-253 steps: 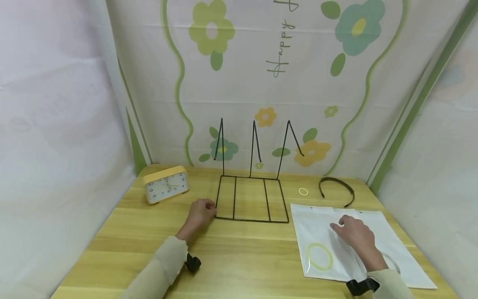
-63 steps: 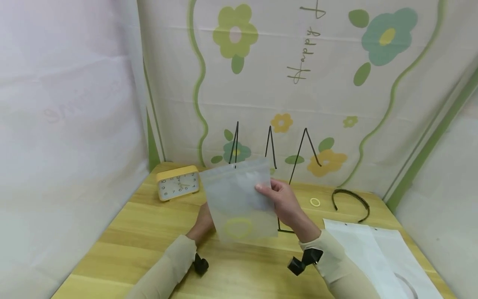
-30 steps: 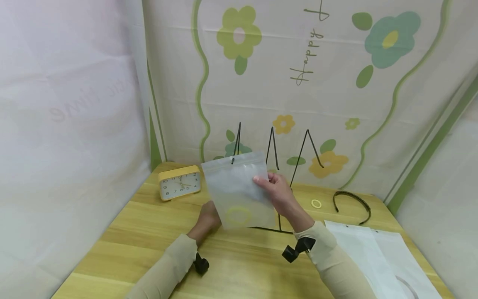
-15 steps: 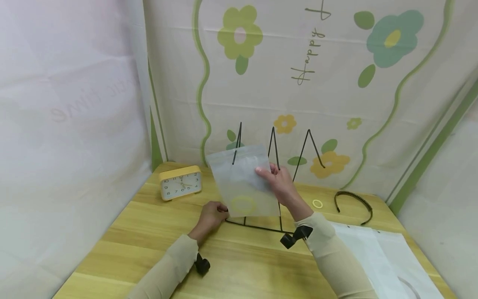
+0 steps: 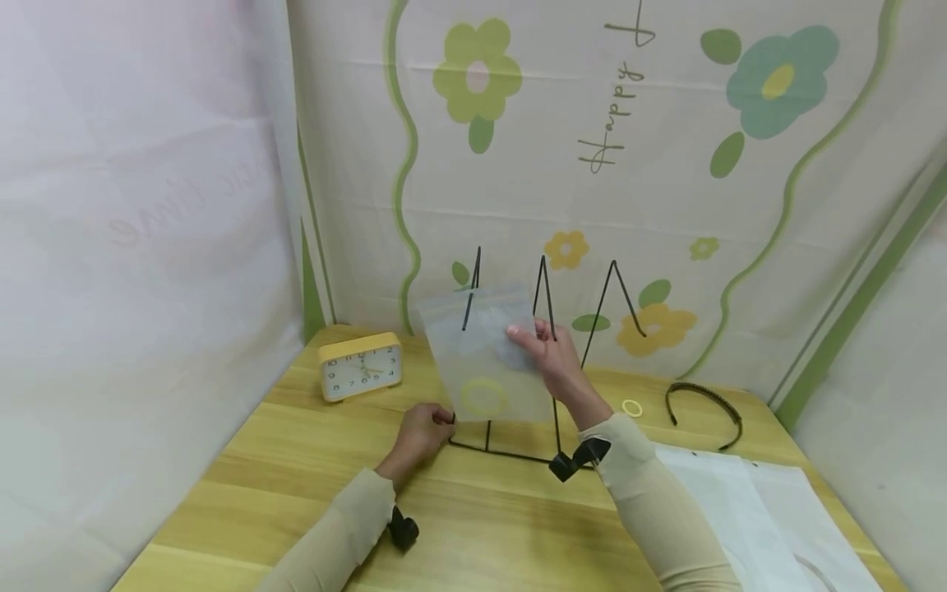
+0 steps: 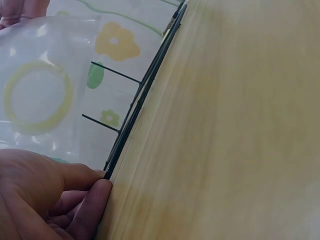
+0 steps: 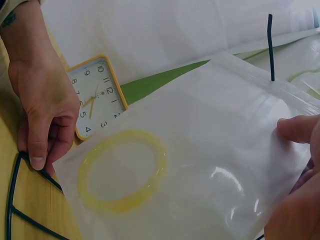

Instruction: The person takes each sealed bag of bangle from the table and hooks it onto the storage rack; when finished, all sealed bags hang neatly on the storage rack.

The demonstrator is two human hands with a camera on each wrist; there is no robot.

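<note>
My right hand [image 5: 558, 362] grips the right side of a translucent zip bag [image 5: 488, 349], thumb on its front. A yellow ring [image 7: 161, 167], like a bangle, lies in the bag's lower part. The left hook of a black wire rack [image 5: 510, 454] passes through the bag near its zip edge, and the hook's tip sticks out in front. With thumb and fingers, my left hand [image 5: 418, 436] pinches the front left corner of the rack's base, also seen in the left wrist view. The rack's other two hooks carry nothing. Part of the base is hidden behind the bag.
A yellow alarm clock [image 5: 361, 370] stands at the back left. To the right lie a small pale yellow ring [image 5: 632, 409], a dark braided headband [image 5: 706, 390] and white bags [image 5: 769, 510]. A printed cloth [image 5: 518, 189] hangs behind the rack.
The zip bag, earlier lying at the right, has been lifted and brought to the left hook. Over the last second it slides up and back along the hook. My left hand keeps the rack's corner.
</note>
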